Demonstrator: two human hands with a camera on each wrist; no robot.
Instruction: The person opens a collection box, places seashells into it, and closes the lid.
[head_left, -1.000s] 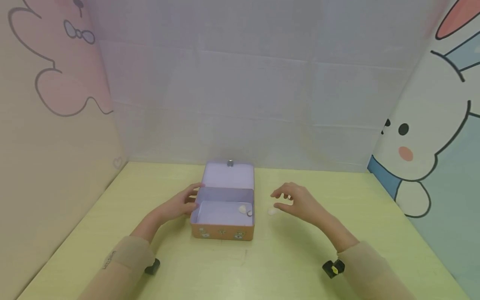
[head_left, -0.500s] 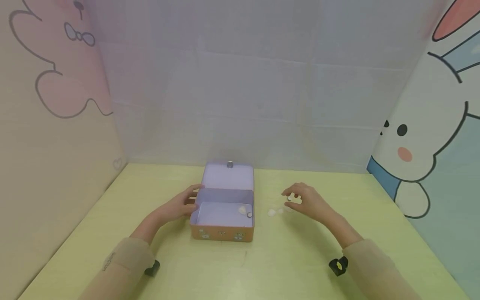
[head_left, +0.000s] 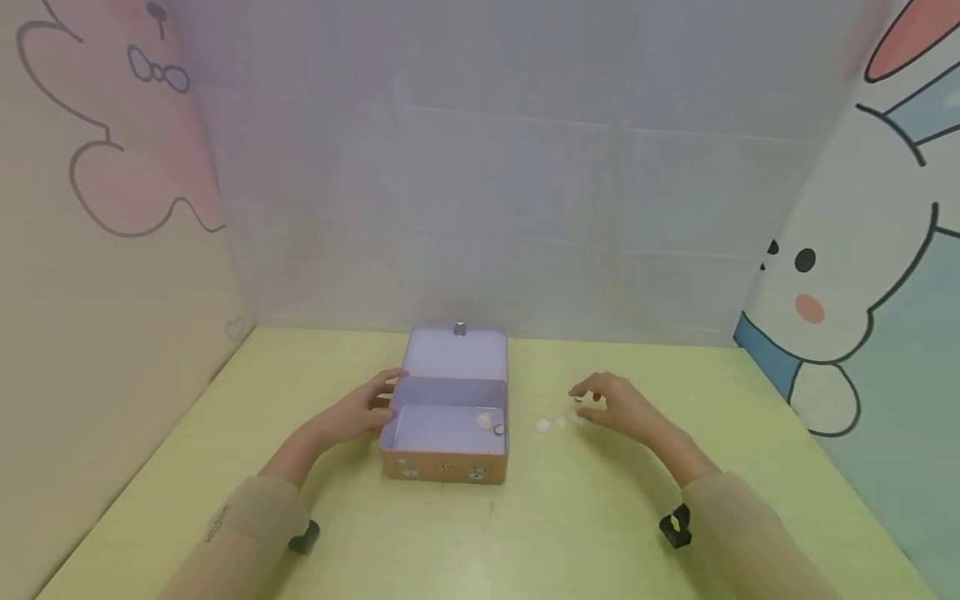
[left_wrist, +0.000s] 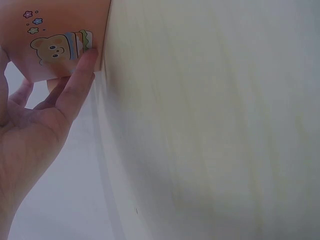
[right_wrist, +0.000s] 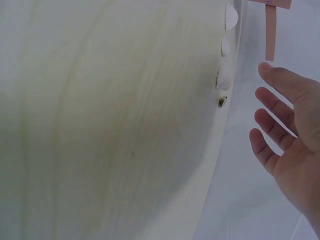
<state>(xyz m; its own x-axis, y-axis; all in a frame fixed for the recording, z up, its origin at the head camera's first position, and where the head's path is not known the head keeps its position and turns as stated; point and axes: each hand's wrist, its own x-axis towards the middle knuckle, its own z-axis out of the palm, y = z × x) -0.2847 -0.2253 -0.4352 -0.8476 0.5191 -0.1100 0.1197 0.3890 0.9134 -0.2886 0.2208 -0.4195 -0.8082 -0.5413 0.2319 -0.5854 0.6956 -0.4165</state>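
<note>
An orange tin box [head_left: 444, 467] with a lilac inside stands with its lid [head_left: 456, 353] tipped back. Inside, near its right wall, lie a white seashell [head_left: 485, 421] and a small round dark-rimmed piece [head_left: 498, 429]. My left hand [head_left: 356, 410] rests its fingers against the box's left side; the left wrist view shows the thumb [left_wrist: 77, 90] by a printed bear. To the right of the box, my right hand [head_left: 622, 408] hovers with loosely bent fingers, holding nothing. Several white seashells [right_wrist: 231, 17] and a small brown-marked piece [right_wrist: 223, 101] lie in a row near it.
The yellow table [head_left: 450, 542] runs back to a pale sheet wall [head_left: 510, 208]. Side panels carry cartoon figures, among them a white rabbit [head_left: 847, 283] on the right. A dark camera mount [head_left: 677, 527] sits under the right wrist.
My right hand has moved to the right, away from the box, and slightly lower, so more of the seashells on the table show. The left hand and box have stayed put.
</note>
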